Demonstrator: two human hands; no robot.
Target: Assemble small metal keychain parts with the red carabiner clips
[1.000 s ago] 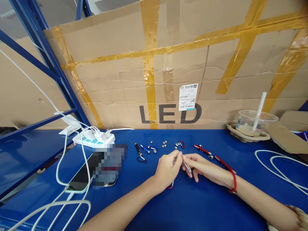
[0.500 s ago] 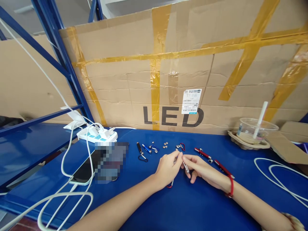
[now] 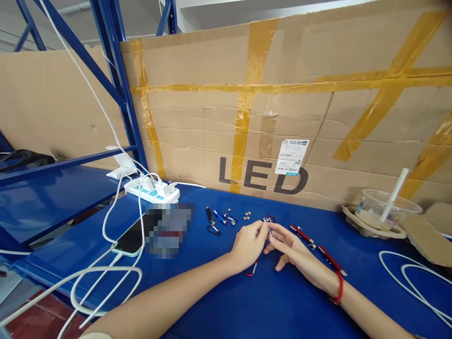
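Silver pen point(image 3: 270, 231) now hidden between both hands, fingertips closed tighter

Both forearms are being extended forward; left hand point(image 3: 248, 244) and right hand point(image 3: 290, 245) are being held fingertip to fingertip, pinched.

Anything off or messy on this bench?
Nothing spilled or broken. Loose bits lie scattered on the blue table: coin cells, a black keychain light, a red pen light. White cables loop off the near edge. The left hand and right hand pinch a small metal part.
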